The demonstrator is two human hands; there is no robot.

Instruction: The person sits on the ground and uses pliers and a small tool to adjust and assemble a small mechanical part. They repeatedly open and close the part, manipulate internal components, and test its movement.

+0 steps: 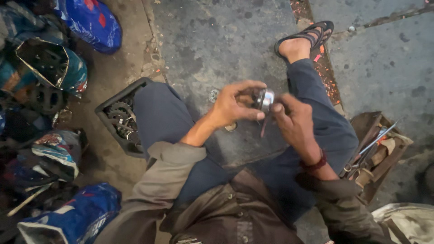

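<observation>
Stained grey concrete floor (212, 40) with cracked seams, blue sacks (92, 20) and a black crate (118, 118) at its edge.

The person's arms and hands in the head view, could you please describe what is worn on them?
Both hands, left and right, are bare, without gloves. Grey-brown shirt sleeves are pushed up past the forearms. A dark red band circles the right wrist.

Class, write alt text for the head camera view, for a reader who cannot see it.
A seated person's left hand grips a small shiny metal part while the right hand works at it with a thin tool. A black crate of sprockets sits at the left, a box of tools at the right.
</observation>
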